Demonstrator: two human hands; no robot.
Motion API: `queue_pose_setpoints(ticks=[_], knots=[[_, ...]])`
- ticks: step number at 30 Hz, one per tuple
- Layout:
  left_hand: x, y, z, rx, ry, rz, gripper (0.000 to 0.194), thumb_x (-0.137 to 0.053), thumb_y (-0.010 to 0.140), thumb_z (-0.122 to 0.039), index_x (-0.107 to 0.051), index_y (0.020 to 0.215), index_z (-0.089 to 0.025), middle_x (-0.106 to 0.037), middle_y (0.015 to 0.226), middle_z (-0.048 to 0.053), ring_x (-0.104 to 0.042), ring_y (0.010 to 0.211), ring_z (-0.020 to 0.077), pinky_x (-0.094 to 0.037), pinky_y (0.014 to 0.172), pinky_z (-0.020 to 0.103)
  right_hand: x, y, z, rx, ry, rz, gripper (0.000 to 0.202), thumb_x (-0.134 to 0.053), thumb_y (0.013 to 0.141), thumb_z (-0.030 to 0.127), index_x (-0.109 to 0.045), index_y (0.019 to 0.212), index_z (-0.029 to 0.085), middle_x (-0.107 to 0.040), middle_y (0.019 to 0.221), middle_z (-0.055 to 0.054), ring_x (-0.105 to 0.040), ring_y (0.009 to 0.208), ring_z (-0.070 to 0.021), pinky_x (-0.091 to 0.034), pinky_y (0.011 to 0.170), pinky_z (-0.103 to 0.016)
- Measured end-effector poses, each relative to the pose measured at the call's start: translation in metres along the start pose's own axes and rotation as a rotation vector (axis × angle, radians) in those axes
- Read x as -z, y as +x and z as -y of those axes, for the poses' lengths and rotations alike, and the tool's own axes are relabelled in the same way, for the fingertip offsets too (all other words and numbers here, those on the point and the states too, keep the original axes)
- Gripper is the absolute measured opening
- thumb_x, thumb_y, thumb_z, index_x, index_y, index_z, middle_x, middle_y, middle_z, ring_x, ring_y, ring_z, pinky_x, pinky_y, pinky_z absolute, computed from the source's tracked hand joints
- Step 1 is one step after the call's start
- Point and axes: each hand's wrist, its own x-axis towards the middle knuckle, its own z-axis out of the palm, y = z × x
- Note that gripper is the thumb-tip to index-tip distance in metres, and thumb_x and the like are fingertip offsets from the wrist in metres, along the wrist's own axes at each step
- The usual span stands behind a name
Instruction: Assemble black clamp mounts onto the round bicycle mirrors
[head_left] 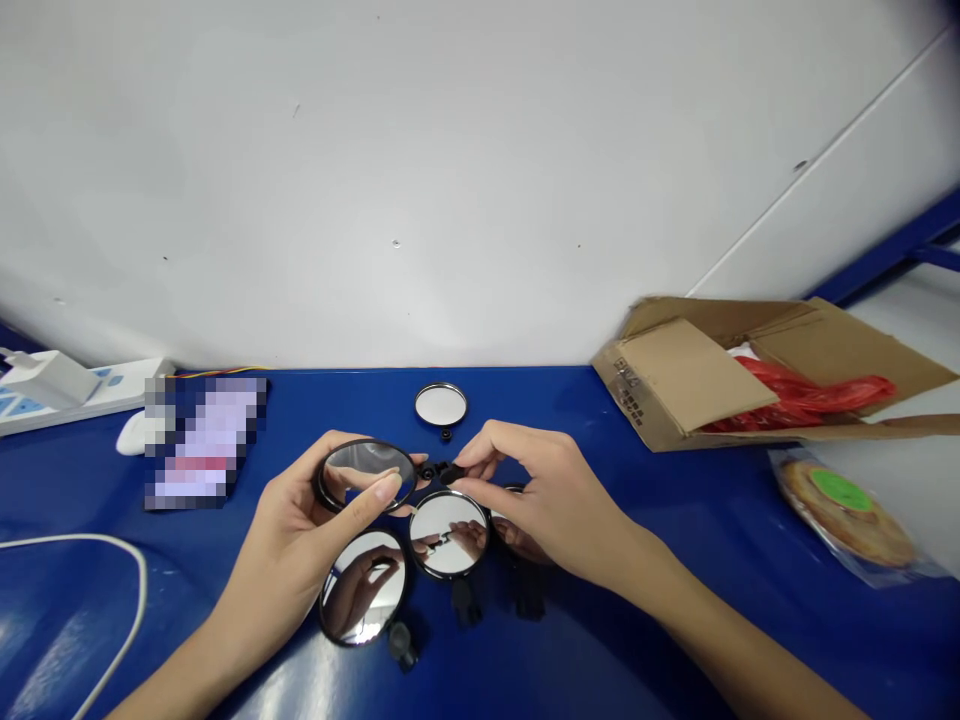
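My left hand grips a round black-rimmed mirror by its edges, thumb across the glass. At the mirror's right side, my right hand pinches a small black clamp piece that meets the mirror's stem. Whether the two parts are fastened I cannot tell. Below my hands lie a second round mirror and a third mirror, each with a black mount. Another mirror is partly hidden under my right hand. Beyond my hands, a smaller-looking mirror rests face up.
The blue tabletop meets a white wall. To the left are a phone, a white mouse, a power strip and a white cable. At right, an open cardboard box holds red plastic; a wrapped pastry lies nearby.
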Motion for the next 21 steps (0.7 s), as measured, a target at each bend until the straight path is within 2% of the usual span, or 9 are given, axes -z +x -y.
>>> queue_pose_setpoints(ticks=[4,9,13,15,17,21], knots=[[-0.005,-0.006,-0.004,0.000,0.040,0.015,0.038,-0.094,0.097,-0.053,-0.080,0.119,-0.025,-0.089,0.114,0.005,-0.085,0.099,0.0244,-0.067,0.088,0.030,-0.003,-0.005,0.001,-0.023,0.083,-0.021,0.015,-0.086,0.099,0.014,-0.077,0.092,0.025,-0.077,0.087,0.005,-0.071,0.079,-0.0129,-0.054,0.070,-0.024],[0.000,-0.007,-0.002,0.007,0.066,0.067,0.037,-0.092,0.099,-0.054,-0.080,0.119,-0.026,-0.087,0.112,0.005,-0.082,0.097,0.0227,-0.066,0.084,0.028,-0.002,-0.007,-0.003,0.108,0.095,-0.031,0.017,-0.088,0.100,0.014,-0.077,0.091,0.024,-0.078,0.090,0.005,-0.071,0.080,-0.0127,-0.054,0.074,-0.025],[0.005,-0.007,-0.001,-0.028,0.078,0.114,0.034,-0.090,0.102,-0.052,-0.078,0.119,-0.026,-0.086,0.104,0.003,-0.081,0.094,0.0204,-0.064,0.081,0.025,-0.001,-0.007,-0.011,0.159,0.128,-0.023,0.015,-0.093,0.098,0.021,-0.080,0.092,0.024,-0.079,0.092,0.002,-0.073,0.084,-0.0153,-0.056,0.079,-0.028],[0.006,-0.007,0.000,-0.047,0.078,0.137,0.032,-0.089,0.104,-0.052,-0.078,0.119,-0.026,-0.087,0.108,0.003,-0.081,0.096,0.0202,-0.064,0.084,0.026,-0.001,-0.008,-0.015,0.118,0.178,-0.017,0.017,-0.097,0.095,0.026,-0.081,0.090,0.024,-0.080,0.093,0.001,-0.075,0.086,-0.0174,-0.057,0.078,-0.030],[0.006,-0.007,0.000,-0.056,0.076,0.145,0.031,-0.088,0.104,-0.051,-0.078,0.118,-0.026,-0.087,0.115,0.004,-0.081,0.101,0.0211,-0.064,0.089,0.028,-0.001,-0.011,-0.017,0.018,0.256,-0.011,0.020,-0.100,0.092,0.033,-0.082,0.090,0.025,-0.081,0.094,-0.001,-0.075,0.083,-0.0182,-0.057,0.067,-0.029],[0.005,-0.007,0.000,-0.075,0.093,0.127,0.028,-0.088,0.104,-0.050,-0.078,0.115,-0.026,-0.087,0.115,0.004,-0.080,0.096,0.0190,-0.064,0.085,0.026,-0.006,-0.014,-0.016,-0.227,0.457,0.017,0.029,-0.105,0.085,0.040,-0.082,0.095,0.025,-0.079,0.091,0.000,-0.061,0.058,-0.0119,-0.044,0.041,-0.024]])
